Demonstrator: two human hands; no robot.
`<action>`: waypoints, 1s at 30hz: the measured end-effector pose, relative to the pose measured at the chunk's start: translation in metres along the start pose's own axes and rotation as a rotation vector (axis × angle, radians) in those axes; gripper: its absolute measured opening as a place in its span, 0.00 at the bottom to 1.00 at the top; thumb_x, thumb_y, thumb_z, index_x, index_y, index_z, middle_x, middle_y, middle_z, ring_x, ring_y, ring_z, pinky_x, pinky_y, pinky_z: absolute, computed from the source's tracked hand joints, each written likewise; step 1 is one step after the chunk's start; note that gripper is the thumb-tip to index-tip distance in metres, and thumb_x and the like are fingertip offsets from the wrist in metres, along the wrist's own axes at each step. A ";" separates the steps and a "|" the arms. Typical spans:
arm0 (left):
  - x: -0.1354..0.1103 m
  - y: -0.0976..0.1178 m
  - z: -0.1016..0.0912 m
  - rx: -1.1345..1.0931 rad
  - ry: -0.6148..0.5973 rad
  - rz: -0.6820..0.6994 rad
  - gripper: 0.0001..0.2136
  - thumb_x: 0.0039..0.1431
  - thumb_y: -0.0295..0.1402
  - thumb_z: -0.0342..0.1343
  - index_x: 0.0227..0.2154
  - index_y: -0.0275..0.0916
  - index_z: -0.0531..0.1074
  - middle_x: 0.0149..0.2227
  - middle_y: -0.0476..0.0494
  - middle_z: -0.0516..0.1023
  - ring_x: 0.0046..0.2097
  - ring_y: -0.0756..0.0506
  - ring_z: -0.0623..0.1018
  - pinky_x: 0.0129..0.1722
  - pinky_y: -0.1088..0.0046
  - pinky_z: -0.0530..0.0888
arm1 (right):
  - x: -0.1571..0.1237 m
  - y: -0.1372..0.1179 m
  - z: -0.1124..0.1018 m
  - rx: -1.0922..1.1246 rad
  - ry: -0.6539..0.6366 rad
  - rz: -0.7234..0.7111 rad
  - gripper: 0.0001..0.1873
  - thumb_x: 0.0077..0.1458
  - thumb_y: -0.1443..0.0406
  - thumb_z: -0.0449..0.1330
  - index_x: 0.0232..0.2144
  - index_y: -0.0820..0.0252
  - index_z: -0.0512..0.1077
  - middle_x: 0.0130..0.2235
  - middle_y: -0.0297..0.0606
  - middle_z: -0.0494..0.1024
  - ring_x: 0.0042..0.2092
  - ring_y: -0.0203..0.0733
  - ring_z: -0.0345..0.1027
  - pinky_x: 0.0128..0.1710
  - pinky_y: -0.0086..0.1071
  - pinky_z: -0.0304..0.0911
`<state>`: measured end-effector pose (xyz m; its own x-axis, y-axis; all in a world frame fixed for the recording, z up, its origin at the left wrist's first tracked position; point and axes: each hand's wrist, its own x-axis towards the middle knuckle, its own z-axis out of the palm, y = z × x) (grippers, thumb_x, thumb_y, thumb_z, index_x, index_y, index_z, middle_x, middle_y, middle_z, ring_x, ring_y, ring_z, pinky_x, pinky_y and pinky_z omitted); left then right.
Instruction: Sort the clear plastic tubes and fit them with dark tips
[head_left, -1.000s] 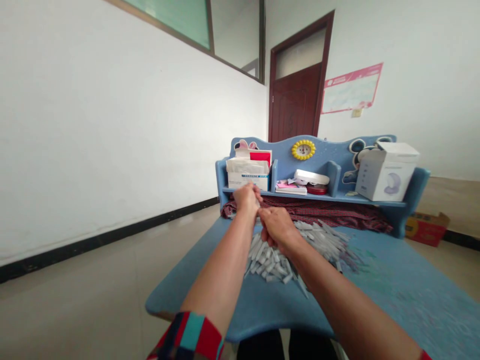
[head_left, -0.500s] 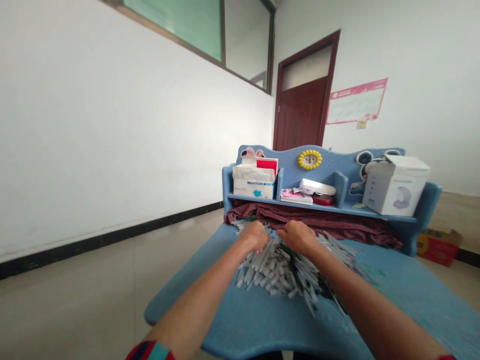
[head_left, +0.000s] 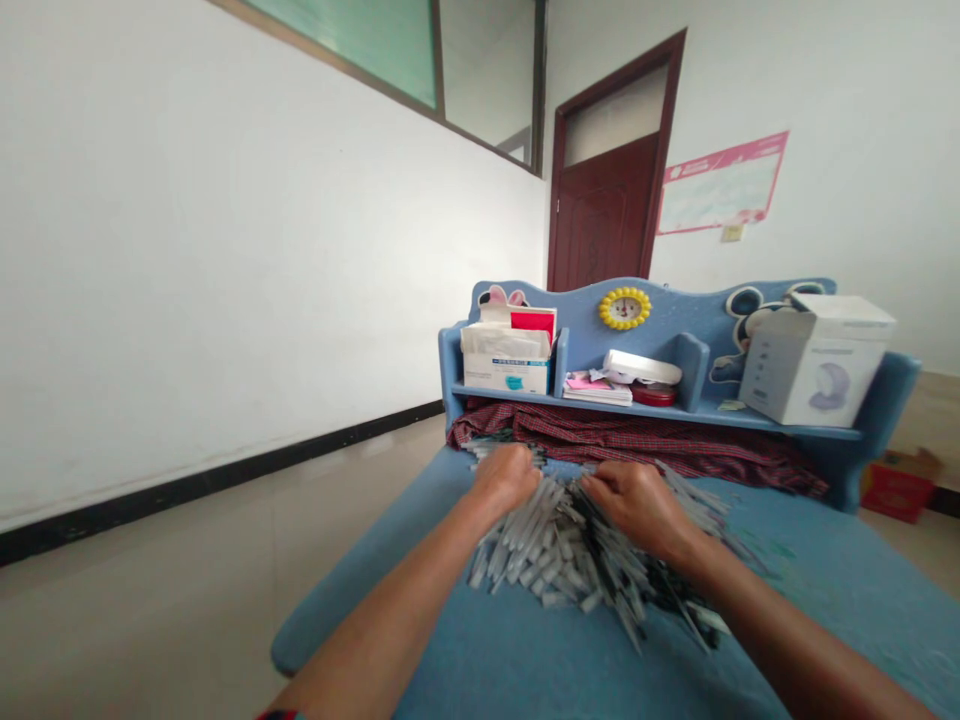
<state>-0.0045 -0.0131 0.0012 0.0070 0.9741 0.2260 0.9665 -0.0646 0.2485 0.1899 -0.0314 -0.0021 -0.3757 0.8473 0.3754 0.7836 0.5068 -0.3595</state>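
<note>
A heap of slender pens (head_left: pixel 551 555), clear whitish and some black, spreads over the blue desk (head_left: pixel 510 660). My left hand (head_left: pixel 508 476) is closed at the heap's left upper edge, its fingers curled down; whatever they pinch is hidden. Over the dark pens on the right side, my right hand (head_left: pixel 637 503) is closed too, thumb and fingers together, and what they hold is too small to make out. A second small group of pens (head_left: pixel 484 452) lies behind my left hand. The hands are a short gap apart.
Behind the heap lies a dark red checked cloth (head_left: pixel 600 435). Above it, the desk's shelf carries a mask box (head_left: pixel 504 374), a red round tin (head_left: pixel 654 395), papers (head_left: pixel 598 390) and a white carton (head_left: pixel 821 365). A white wall (head_left: pixel 262 230) stands to the left.
My right hand has moved right and a little nearer to me, widening the gap between the hands. My left hand stays almost in place, still closed. The view has shifted slightly.
</note>
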 end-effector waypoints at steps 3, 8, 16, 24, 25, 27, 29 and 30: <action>0.013 -0.019 -0.005 0.045 0.004 -0.001 0.09 0.52 0.34 0.52 0.23 0.39 0.74 0.29 0.39 0.78 0.37 0.40 0.77 0.32 0.71 0.66 | -0.017 0.013 0.003 0.143 0.025 -0.063 0.20 0.58 0.57 0.47 0.20 0.61 0.67 0.20 0.32 0.66 0.23 0.34 0.59 0.25 0.26 0.51; 0.031 -0.040 0.001 0.142 -0.042 -0.034 0.07 0.55 0.32 0.53 0.26 0.37 0.73 0.32 0.43 0.77 0.38 0.45 0.76 0.37 0.69 0.68 | -0.031 0.026 0.007 0.284 0.052 -0.078 0.18 0.58 0.59 0.46 0.19 0.59 0.62 0.19 0.31 0.61 0.23 0.34 0.55 0.24 0.27 0.51; 0.041 -0.052 0.028 0.256 -0.088 0.074 0.06 0.50 0.26 0.54 0.29 0.39 0.76 0.39 0.36 0.77 0.46 0.39 0.73 0.42 0.68 0.68 | -0.037 0.043 0.008 0.306 0.132 -0.040 0.17 0.59 0.58 0.47 0.21 0.58 0.65 0.20 0.32 0.65 0.22 0.36 0.60 0.25 0.29 0.55; 0.048 -0.062 0.034 0.343 -0.117 0.121 0.08 0.50 0.23 0.51 0.29 0.36 0.75 0.36 0.36 0.76 0.43 0.40 0.74 0.42 0.67 0.69 | -0.036 0.053 0.018 0.300 0.175 -0.047 0.18 0.59 0.57 0.48 0.22 0.58 0.67 0.19 0.31 0.65 0.22 0.34 0.59 0.24 0.28 0.54; 0.047 -0.063 0.032 0.340 -0.116 0.131 0.08 0.50 0.23 0.51 0.28 0.36 0.75 0.35 0.37 0.76 0.43 0.40 0.74 0.42 0.67 0.69 | -0.036 0.053 0.019 0.300 0.175 -0.043 0.18 0.59 0.56 0.48 0.22 0.59 0.67 0.19 0.31 0.65 0.22 0.34 0.59 0.24 0.28 0.54; 0.045 -0.064 0.026 0.324 -0.101 0.164 0.07 0.51 0.24 0.50 0.27 0.37 0.74 0.34 0.39 0.76 0.41 0.42 0.74 0.41 0.68 0.68 | -0.036 0.053 0.019 0.307 0.180 -0.039 0.18 0.59 0.56 0.48 0.22 0.59 0.67 0.19 0.31 0.64 0.22 0.34 0.58 0.24 0.28 0.54; 0.039 -0.062 0.019 0.297 -0.076 0.213 0.07 0.53 0.25 0.49 0.29 0.37 0.72 0.34 0.40 0.75 0.41 0.43 0.74 0.40 0.70 0.68 | -0.035 0.051 0.019 0.315 0.188 -0.033 0.18 0.59 0.57 0.48 0.22 0.59 0.66 0.19 0.30 0.62 0.21 0.33 0.56 0.23 0.28 0.53; 0.036 -0.058 0.016 0.276 -0.062 0.246 0.07 0.55 0.26 0.48 0.31 0.37 0.72 0.35 0.42 0.75 0.40 0.44 0.74 0.39 0.71 0.68 | -0.035 0.050 0.019 0.319 0.193 -0.029 0.18 0.59 0.57 0.48 0.21 0.58 0.65 0.18 0.30 0.60 0.21 0.33 0.54 0.23 0.28 0.52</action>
<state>-0.0566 0.0292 -0.0198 0.2547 0.9486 0.1880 0.9668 -0.2456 -0.0708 0.2330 -0.0326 -0.0494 -0.2716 0.8015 0.5327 0.5686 0.5802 -0.5831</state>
